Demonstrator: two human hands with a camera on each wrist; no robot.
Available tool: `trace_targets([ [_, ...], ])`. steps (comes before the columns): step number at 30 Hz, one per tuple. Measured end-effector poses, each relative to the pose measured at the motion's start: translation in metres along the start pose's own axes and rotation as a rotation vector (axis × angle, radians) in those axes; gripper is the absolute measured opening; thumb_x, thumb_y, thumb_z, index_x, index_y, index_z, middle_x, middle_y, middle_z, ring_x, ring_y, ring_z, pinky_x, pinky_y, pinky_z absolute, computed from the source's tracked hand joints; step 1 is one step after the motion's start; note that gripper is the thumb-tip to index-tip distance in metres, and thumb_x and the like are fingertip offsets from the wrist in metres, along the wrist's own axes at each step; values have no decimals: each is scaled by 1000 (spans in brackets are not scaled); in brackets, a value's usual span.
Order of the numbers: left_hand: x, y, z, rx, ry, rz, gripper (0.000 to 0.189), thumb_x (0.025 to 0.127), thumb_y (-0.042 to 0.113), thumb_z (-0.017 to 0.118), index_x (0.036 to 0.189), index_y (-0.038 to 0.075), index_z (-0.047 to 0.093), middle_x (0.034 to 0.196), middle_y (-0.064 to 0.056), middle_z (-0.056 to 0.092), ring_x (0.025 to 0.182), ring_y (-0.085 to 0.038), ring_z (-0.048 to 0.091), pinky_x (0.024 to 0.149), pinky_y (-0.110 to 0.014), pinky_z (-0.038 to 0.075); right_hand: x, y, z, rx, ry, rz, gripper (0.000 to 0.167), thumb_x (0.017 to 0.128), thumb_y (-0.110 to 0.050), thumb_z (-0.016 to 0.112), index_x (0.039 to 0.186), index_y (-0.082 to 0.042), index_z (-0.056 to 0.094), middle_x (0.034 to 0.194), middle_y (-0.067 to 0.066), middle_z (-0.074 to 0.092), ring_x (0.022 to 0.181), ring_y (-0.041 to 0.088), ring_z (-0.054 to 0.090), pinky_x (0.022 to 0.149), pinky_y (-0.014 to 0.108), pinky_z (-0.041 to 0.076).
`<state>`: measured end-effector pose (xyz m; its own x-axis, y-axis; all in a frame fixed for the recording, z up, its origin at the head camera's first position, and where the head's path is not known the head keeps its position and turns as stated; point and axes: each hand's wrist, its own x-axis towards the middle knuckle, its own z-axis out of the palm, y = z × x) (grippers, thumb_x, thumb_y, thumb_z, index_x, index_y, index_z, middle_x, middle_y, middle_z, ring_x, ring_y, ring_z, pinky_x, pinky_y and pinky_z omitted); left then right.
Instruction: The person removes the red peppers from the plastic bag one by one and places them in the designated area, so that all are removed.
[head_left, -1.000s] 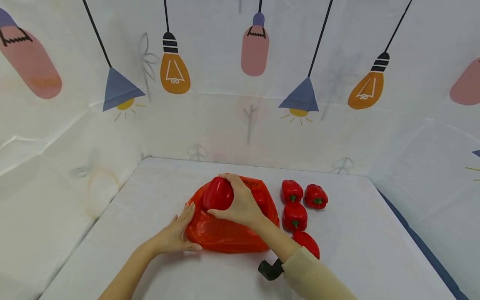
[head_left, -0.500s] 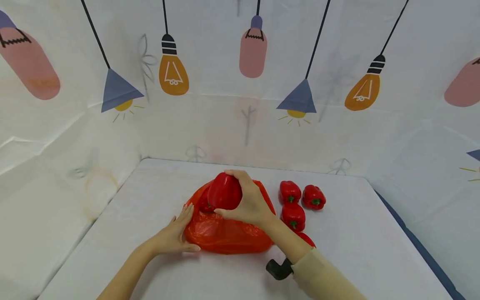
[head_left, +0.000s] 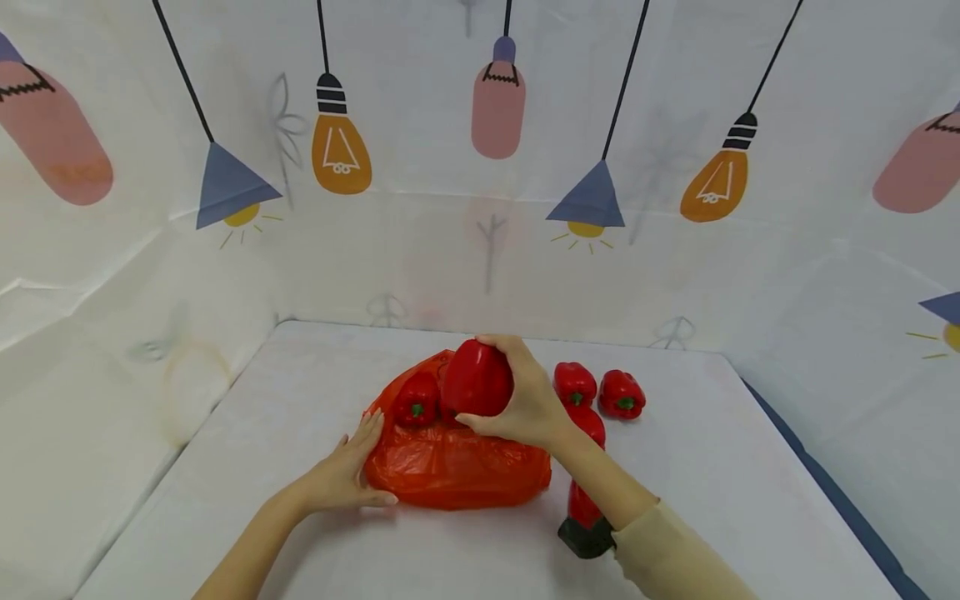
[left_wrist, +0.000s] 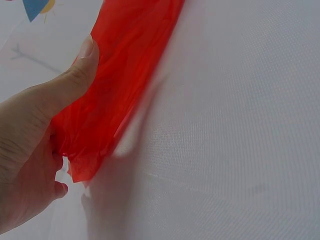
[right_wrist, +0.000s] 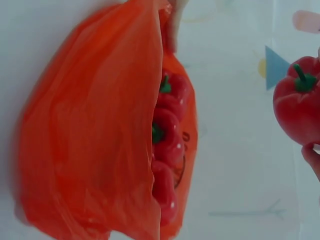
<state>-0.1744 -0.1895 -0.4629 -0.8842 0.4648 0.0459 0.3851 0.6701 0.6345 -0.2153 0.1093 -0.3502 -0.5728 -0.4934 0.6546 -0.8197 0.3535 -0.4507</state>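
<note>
My right hand [head_left: 528, 408] grips a large red bell pepper [head_left: 476, 379] over the mouth of an orange-red plastic bag [head_left: 457, 479]. In the right wrist view that bell pepper [right_wrist: 295, 107] shows its green stem, well apart from the bag. Inside the bag lie more red peppers, one visible at the left of the mouth [head_left: 416, 402]; the right wrist view shows three in a row [right_wrist: 170, 135]. My left hand [head_left: 348, 471] holds the bag's left end, thumb at the near side and fingers along the far side; its thumb [left_wrist: 75, 80] lies against the plastic.
Right of the bag, several red bell peppers lie on the white table [head_left: 712, 483]: one at the back [head_left: 574, 383], another beside it [head_left: 622, 395], others partly hidden by my right forearm. A black wrist-camera mount [head_left: 585, 537] hangs below that forearm. A printed white sheet [head_left: 427, 250] walls the table.
My right hand has carried the large pepper rightward across the bag's mouth, uncovering a pepper at its left. My left hand has stayed at the bag's left end.
</note>
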Motion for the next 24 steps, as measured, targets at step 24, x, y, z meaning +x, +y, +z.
trace_targets([
  [24,0,1,2,7,13,5,119,72,49,81,148,-12,13,156,-27,9,142,-46,7,106,-70,6,-27,12,-61,-102,100,-14,92,60,-12,91,137,-5,41,131,8,50,115,23,51,79,42,57],
])
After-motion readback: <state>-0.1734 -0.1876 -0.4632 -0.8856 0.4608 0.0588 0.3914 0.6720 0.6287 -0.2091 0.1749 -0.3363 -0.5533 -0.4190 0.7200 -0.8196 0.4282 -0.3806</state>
